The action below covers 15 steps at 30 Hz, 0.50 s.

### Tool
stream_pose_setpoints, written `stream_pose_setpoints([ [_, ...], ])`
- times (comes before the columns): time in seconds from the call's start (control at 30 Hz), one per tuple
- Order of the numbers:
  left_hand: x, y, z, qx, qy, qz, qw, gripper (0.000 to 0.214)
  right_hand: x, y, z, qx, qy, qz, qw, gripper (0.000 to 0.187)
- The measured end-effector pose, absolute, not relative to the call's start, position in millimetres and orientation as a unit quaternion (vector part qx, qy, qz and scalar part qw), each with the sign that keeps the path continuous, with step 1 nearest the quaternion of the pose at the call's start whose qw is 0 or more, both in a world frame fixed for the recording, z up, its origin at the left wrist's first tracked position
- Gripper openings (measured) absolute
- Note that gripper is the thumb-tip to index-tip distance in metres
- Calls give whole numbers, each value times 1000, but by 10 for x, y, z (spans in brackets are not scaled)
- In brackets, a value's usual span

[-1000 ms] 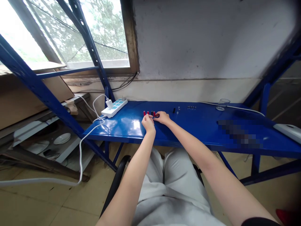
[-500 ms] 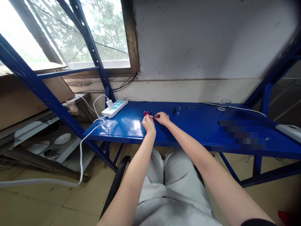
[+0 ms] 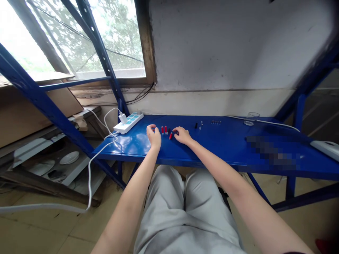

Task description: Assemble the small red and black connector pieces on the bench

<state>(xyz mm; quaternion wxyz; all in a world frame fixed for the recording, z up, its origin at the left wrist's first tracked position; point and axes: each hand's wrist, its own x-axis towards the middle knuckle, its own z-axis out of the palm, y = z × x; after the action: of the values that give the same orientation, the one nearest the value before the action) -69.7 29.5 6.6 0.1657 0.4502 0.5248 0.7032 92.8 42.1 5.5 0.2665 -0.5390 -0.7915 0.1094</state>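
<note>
My left hand (image 3: 154, 138) is over the left part of the blue table (image 3: 217, 144), its fingers loosely curled and the thumb apart, with nothing visible in it. To its right stand two small red cylinders with pale lower ends, one red cylinder (image 3: 162, 130) beside the other red cylinder (image 3: 165, 129). A small black piece (image 3: 169, 130) is close by. My right hand (image 3: 182, 135) pinches a third, tilted red cylinder (image 3: 171, 136) by its upper end; the exact contact is too small to see clearly.
Farther right are a black cylinder (image 3: 196, 125), small clear pieces (image 3: 201, 123) and a row of several tiny pieces (image 3: 216, 122). A clear glass cup (image 3: 251, 119) stands at the back right. A white power strip (image 3: 129, 123) with cords lies at the left end.
My left hand has come away from my right hand and moved left, uncovering the red cylinders. A tilted red cylinder now shows at my right fingertips. My right hand has barely moved.
</note>
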Motion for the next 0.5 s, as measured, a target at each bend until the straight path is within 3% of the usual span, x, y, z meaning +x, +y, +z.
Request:
stream_pose_setpoints([
  [0.3,-746,251,-15,493,547,652,182,20,992,382,183,-452,-880,38,142,34],
  [0.5,-665,110,80,528,500,668,163,16,1188,410,208,-436,-892,28,119,26],
])
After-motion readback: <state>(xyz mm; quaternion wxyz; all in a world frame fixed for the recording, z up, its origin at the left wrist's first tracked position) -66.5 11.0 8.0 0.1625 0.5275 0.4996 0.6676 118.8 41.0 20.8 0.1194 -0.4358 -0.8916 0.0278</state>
